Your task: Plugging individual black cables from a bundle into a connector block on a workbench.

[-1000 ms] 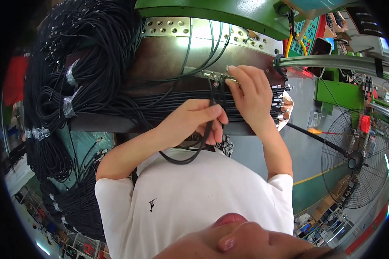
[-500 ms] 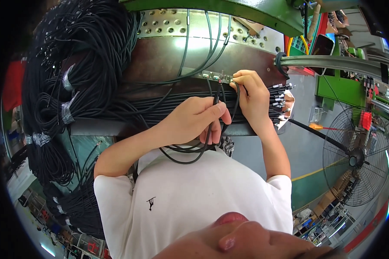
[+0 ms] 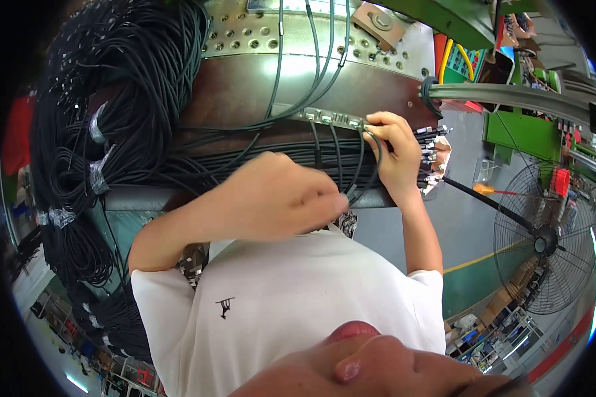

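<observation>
A narrow metal strip with slots (image 3: 334, 120) lies along the dark brown table edge. Several black cables (image 3: 338, 155) hang from its slots toward me. My right hand (image 3: 398, 142) is at the strip's right end, thumb and fingers pinching the end of a black cable (image 3: 379, 153) that loops down below it. My left hand (image 3: 291, 198), slightly smeared, is in front of my chest with curled fingers. Cable lengths pass right by its fingertips; its fingers hide what they grip, if anything.
A thick heap of bundled black cables (image 3: 129, 73) fills the left side. More cables lie in a row along the table (image 3: 232, 76), their tips out at the right. A perforated metal plate (image 3: 245, 33) lies beyond. At the right stands a fan (image 3: 544, 245); a metal bar (image 3: 510, 94) juts out.
My left hand has moved down and slightly left, away from the cables near the strip. My right hand has shifted slightly right along the strip, with a cable end in its fingers.
</observation>
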Available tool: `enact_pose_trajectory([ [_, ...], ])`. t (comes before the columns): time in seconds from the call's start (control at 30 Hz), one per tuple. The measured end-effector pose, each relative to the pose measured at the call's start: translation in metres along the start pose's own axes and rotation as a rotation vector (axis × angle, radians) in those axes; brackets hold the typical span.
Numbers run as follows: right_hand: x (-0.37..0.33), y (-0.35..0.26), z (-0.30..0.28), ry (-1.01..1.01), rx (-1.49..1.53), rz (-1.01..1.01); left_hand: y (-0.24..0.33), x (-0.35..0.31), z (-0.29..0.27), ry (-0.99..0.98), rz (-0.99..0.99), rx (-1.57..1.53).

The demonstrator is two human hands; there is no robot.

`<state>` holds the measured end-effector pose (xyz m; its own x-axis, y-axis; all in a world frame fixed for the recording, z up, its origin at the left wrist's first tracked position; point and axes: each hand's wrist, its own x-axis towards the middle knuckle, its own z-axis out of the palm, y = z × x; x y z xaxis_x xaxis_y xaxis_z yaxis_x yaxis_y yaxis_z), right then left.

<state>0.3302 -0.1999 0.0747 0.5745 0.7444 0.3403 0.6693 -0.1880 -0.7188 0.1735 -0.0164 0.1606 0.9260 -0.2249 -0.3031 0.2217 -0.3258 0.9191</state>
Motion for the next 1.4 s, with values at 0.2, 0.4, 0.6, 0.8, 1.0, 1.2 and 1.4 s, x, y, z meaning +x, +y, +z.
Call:
enact_pose_trajectory([
  [0.2, 0.008, -0.002, -0.009, -0.147, 0.096, 0.164, -0.056, 0.014, -0.065, 0.428, -0.124, -0.445],
  [0.4, 0.005, 0.0, -0.009, -0.156, -0.039, 0.04, -0.113, 0.104, -0.116, 0.43, 0.319, -0.661],
  [0.6, 0.118, 0.009, -0.023, -0.271, 0.101, -0.075, -0.08, 0.112, -0.074, 0.37, 0.033, -1.093],
  [0.8, 0.221, 0.097, -0.004, -0.321, -0.076, 0.211, -0.076, 0.118, -0.079, 0.173, 0.094, -1.112],
  [1.0, 0.184, 0.044, 0.021, 0.153, -0.871, -0.735, -0.039, 0.062, -0.063, 0.36, -0.056, -1.2],
  [1.2, 0.14, 0.006, 0.046, -0.056, -0.072, 0.17, -0.027, 0.045, -0.027, 0.326, -0.038, -1.314],
  [1.4, 0.113, 0.023, 0.017, -0.238, -0.064, 0.04, -0.043, -0.087, -0.071, 0.931, 0.396, -1.049],
])
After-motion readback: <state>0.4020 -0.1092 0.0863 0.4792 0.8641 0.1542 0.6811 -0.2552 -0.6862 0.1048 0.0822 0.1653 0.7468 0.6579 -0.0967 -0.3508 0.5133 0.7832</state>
